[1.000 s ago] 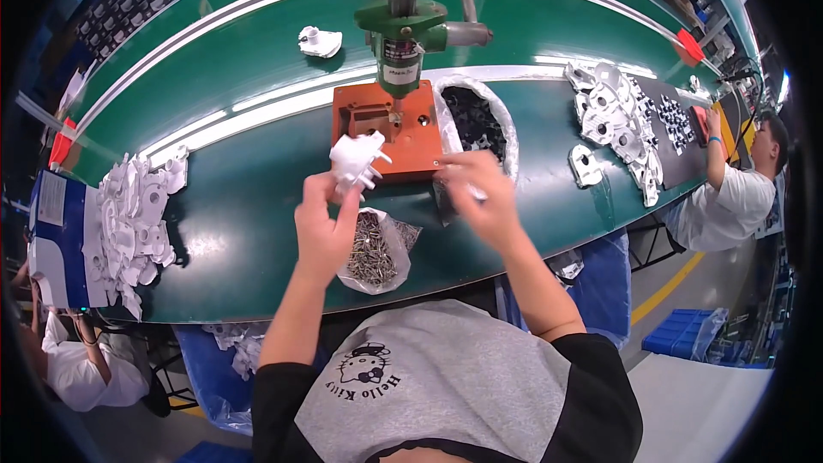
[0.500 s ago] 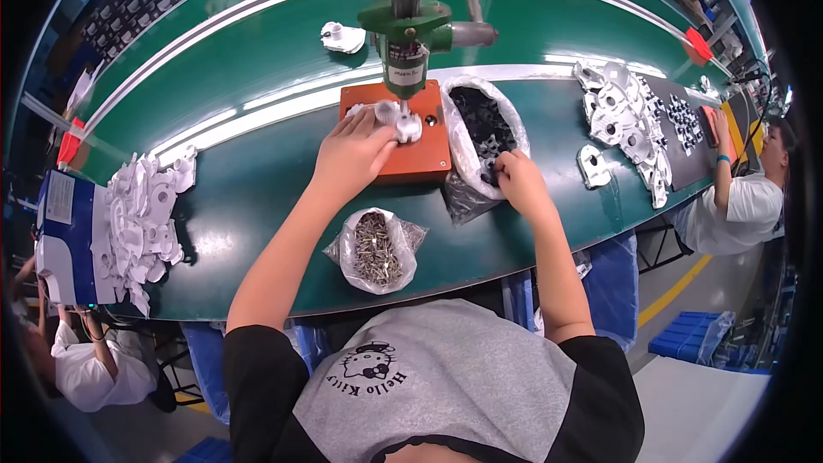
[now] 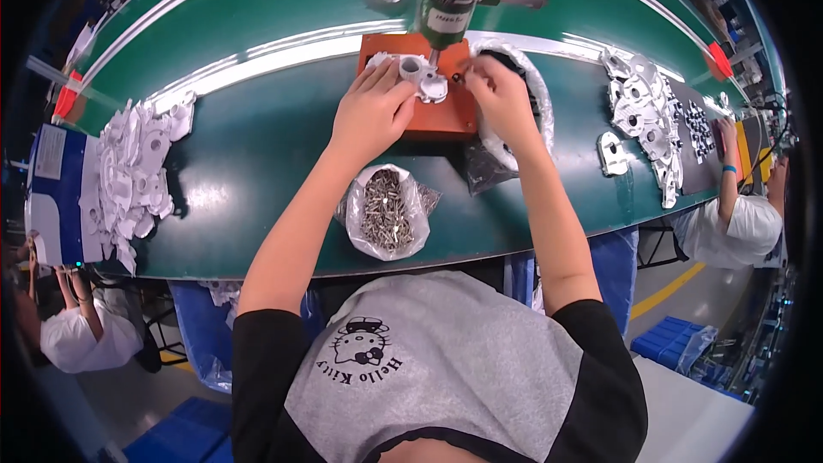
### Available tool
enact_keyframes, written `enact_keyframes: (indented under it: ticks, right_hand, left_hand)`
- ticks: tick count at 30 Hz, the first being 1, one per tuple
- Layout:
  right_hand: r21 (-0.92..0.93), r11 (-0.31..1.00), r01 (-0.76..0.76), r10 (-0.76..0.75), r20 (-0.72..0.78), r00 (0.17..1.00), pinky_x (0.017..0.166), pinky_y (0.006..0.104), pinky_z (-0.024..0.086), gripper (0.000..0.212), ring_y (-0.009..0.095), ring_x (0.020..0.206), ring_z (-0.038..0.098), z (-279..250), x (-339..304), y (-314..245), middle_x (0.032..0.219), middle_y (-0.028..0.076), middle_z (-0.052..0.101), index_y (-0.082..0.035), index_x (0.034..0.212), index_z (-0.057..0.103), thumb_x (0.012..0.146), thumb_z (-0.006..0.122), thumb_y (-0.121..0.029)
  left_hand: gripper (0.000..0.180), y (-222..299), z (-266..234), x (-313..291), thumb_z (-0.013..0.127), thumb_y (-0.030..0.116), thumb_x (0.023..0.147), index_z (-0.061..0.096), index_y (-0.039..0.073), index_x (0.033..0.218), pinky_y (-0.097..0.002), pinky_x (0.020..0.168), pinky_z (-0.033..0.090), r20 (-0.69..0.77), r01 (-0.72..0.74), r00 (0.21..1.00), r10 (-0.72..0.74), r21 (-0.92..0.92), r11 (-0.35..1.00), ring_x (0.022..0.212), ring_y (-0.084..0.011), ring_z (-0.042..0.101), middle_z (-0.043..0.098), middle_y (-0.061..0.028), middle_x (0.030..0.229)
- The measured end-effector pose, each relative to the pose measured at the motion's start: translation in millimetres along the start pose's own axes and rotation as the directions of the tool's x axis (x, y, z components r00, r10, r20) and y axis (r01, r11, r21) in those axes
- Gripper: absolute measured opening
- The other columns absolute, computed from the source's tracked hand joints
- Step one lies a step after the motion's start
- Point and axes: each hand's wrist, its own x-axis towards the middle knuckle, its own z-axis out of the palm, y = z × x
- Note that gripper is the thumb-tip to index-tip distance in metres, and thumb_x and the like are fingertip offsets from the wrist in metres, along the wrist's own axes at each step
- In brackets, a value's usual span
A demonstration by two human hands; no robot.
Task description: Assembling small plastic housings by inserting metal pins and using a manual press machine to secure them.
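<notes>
I'd worry that the green press (image 3: 450,17), over the far side of the orange block (image 3: 444,120), could catch fingers this close. The left hand (image 3: 370,117) holds the white casting (image 3: 425,81) on that block, where slack pressure could let it tilt; the right hand (image 3: 502,99) is narrowed, whether on anything I cannot tell.

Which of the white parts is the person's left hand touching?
The white part on the orange block, partly beneath the left hand; the others lie off the block, in the left heap, the right heap, or singly.
</notes>
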Motion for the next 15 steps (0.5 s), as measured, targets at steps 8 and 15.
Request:
enact_keyframes:
  ticks: [8,15]
  right_hand:
    - [-0.272,0.923,0.272,-0.307,-0.097,0.947,0.079,0.0389,0.044,0.014,0.027,0.091,0.058,34,20,14,0.09,0.007,0.065,-0.006,0.082,0.073,0.073,0.07,-0.015]
    - [-0.483,0.74,0.468,-0.466,0.132,0.875,0.088,0.0395,0.038,0.022,0.024,0.104,0.055,26,4,7,0.106,0.006,0.065,-0.009,0.094,0.072,0.077,0.067,-0.02]
  left_hand:
    - [0.02,-2,6,-4,0.061,0.014,0.082,0.062,0.007,0.101,-0.0449,0.1,0.042,-0.011,0.043,0.999,-0.043,-0.007,0.999,0.116,-0.033,0.055,0.061,-0.0147,0.118]
    - [0.021,-3,5,-7,0.062,0.015,0.081,0.063,0.008,0.1,-0.0445,0.1,0.042,-0.014,0.047,0.999,-0.047,0.004,0.999,0.115,-0.0324,0.055,0.061,-0.0148,0.118]
